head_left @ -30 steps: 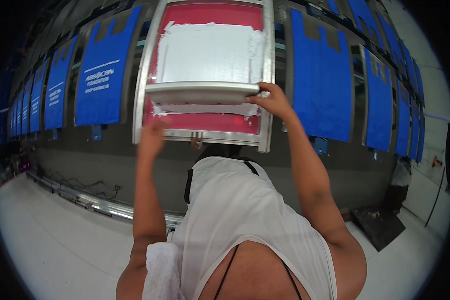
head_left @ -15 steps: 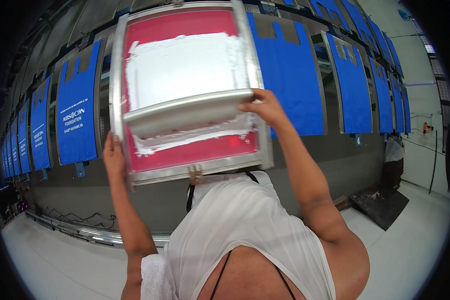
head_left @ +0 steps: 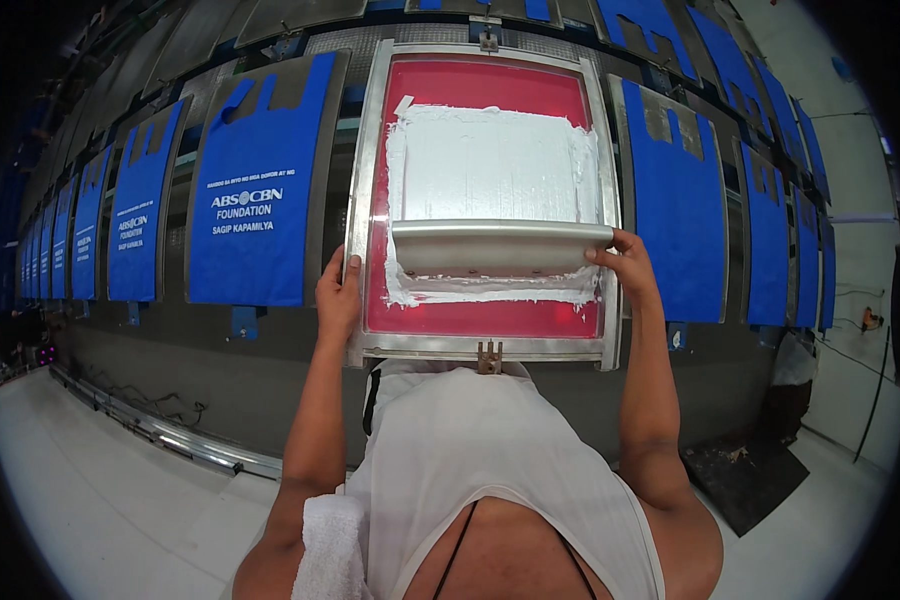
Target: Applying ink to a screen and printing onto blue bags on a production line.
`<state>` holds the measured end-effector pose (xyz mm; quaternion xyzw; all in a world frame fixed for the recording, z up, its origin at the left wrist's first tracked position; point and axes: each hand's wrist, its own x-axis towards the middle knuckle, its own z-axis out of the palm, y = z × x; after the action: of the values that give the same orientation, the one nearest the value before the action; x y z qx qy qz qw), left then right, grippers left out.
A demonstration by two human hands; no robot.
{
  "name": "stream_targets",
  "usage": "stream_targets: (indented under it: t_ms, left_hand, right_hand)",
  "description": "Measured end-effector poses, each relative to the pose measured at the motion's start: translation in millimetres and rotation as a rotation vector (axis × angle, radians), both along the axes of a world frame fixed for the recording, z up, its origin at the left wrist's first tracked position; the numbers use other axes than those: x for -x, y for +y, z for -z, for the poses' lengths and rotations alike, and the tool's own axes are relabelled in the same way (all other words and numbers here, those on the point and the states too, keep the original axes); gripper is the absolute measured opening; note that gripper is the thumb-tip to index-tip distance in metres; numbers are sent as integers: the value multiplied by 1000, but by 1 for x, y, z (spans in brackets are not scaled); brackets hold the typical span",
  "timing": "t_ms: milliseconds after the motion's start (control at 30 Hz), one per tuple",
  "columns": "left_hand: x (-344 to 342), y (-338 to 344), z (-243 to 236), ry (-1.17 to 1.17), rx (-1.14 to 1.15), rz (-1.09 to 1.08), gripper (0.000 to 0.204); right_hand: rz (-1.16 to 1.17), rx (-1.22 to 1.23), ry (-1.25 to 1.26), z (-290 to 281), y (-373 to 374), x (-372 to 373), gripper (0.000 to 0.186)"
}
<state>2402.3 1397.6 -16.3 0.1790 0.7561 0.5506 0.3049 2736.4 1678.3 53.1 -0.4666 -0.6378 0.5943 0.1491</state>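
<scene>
From here I see the right hand's grip pinched on the right end of a long metal squeegee, thumb below and fingers at its upper edge. The left hand's grip is closed around the left rail of a metal screen frame, thumb on top. The squeegee lies crosswise inside the frame, over the lower part of a thick white ink patch spread on pink mesh. A metal bracket sits on the frame's near edge, close to the person's white top. Flat blue bags flank it: a printed one to the left, another to the right. A white towel hangs by the left upper arm.
</scene>
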Motion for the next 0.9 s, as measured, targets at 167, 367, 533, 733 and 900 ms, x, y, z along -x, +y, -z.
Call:
stream_targets:
  t_ms: [167, 367, 533, 733, 900]
  left_hand:
    - [-3, 11, 13, 27, 100, -53, 44]
    - [0, 29, 6, 35, 95, -47, 46]
    - [4, 22, 18, 3, 99, -28, 47]
    - [4, 21, 21, 44, 86, -23, 47]
    - [-5, 18, -7, 783, 139, 203, 54]
  right_hand:
    - [-40, -90, -100, 10, 19, 2, 38]
    - [-75, 31, -26, 19, 33, 2, 38]
    - [-73, 35, 33, 31, 21, 1, 37]
    - [-98, -3, 21, 36, 20, -5, 37]
    - [-313, -185, -279, 16, 11, -13, 33]
